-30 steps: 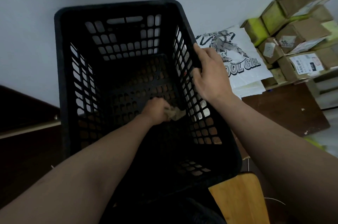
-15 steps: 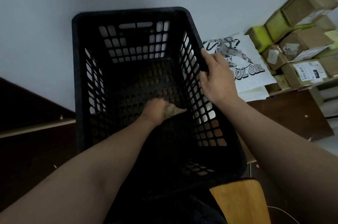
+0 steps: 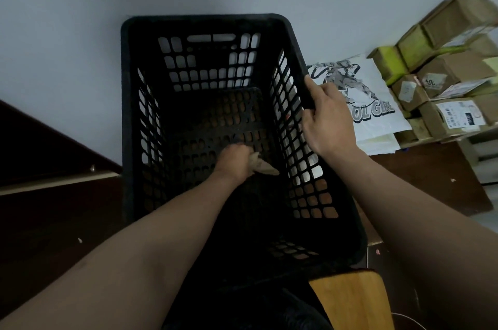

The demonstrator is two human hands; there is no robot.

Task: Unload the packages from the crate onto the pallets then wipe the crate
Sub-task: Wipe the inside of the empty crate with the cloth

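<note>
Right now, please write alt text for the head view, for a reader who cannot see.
A left hand holds a crumpled cloth inside a black crate while the right hand grips its right rim. Cardboard packages are stacked at right.

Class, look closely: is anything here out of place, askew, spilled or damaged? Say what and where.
Nothing looks spilled or damaged. The cardboard packages at the right sit stacked unevenly, at differing angles, and a few small scraps lie on the dark floor.

Black perforated crate, cloth inside; brown packages stacked to its right.
</note>
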